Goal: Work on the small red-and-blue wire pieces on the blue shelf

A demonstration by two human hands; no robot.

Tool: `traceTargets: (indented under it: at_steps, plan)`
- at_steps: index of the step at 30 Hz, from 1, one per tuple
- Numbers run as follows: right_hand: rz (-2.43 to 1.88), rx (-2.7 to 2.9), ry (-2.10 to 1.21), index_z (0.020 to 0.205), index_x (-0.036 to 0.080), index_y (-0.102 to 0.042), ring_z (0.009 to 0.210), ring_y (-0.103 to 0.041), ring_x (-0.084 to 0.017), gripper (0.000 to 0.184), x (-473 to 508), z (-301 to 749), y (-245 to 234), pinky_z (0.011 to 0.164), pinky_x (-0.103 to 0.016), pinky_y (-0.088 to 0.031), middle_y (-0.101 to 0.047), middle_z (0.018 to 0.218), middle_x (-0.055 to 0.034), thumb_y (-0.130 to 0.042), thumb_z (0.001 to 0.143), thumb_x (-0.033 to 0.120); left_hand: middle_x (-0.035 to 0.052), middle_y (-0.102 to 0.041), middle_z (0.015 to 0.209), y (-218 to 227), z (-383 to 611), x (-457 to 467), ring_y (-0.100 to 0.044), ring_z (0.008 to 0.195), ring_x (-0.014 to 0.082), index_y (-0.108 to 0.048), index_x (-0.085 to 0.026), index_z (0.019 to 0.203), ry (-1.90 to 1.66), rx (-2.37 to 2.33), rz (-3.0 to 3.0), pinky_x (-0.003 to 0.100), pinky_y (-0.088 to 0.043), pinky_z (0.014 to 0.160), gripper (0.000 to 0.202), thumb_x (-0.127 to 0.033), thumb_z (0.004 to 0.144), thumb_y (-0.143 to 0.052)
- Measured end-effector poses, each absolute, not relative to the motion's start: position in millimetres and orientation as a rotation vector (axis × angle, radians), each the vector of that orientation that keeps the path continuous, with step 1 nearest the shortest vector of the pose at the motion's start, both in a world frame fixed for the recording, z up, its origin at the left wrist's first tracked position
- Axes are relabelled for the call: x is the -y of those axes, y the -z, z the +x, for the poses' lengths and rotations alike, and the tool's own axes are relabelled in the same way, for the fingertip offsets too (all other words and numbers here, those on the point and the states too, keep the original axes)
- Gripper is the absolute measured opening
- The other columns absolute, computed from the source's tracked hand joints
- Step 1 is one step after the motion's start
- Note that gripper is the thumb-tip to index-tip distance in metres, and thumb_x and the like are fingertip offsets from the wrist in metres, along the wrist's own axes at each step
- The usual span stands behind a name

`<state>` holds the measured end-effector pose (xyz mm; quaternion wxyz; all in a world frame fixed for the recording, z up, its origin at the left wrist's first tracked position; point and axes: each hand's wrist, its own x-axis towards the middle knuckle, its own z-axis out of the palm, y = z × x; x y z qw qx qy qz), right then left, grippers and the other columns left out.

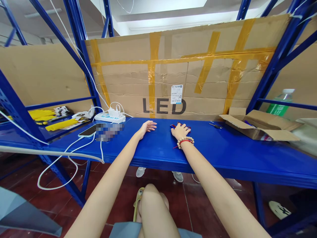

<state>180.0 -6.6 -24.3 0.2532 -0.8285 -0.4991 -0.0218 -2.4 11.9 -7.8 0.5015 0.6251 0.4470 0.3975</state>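
My left hand [146, 129] rests on its edge on the blue shelf top [158, 148], fingers loosely stretched and nothing visible in them. To its right, my right hand [180, 131] lies palm down with fingers spread over some small red and blue items [172, 126]. These show only at the hand's edges; their kind and number are hidden under the palm. A beaded bracelet and a red cord circle the right wrist. Further right on the surface lies a small dark tool [215, 125], perhaps scissors or snips.
An opened cardboard box [260, 127] stands at the right, a green-labelled bottle [281, 102] behind it. On the left are a white power strip [110, 117], a phone [88, 131], loose white cables and yellow-handled items [61, 125]. A taped cardboard sheet [128, 79] closes the back.
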Motion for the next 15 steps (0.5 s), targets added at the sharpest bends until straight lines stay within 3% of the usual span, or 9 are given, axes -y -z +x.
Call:
traceTargets:
  at_steps: [5, 15]
  plan:
    - [-2.226, 1.382, 0.086, 0.115, 0.01, -0.052, 0.117, -0.034, -0.033, 0.045, 5.8, 185.0, 24.7, 0.097, -0.05, -0.016, -0.043, 0.122, -0.0188, -0.052, 0.079, 0.038, 0.0089, -0.065, 0.103, 9.5, -3.0, -13.9, -0.058, 0.091, 0.0212, -0.063, -0.013, 0.103, -0.965, -1.072, 1.514, 0.026, -0.035, 0.062, 0.055, -0.05, 0.071, -0.038]
    - [-2.171, 1.525, 0.07, 0.112, 0.008, -0.056, 0.116, -0.034, -0.031, 0.041, 2.0, 187.7, 24.4, 0.099, -0.051, -0.013, -0.046, 0.121, -0.0184, -0.047, 0.08, 0.031, 0.0087, -0.064, 0.104, 7.5, -2.6, -13.0, -0.057, 0.093, 0.0219, -0.063, -0.014, 0.102, -0.951, -1.093, 1.521, 0.027, -0.035, 0.064, 0.055, -0.051, 0.069, -0.038]
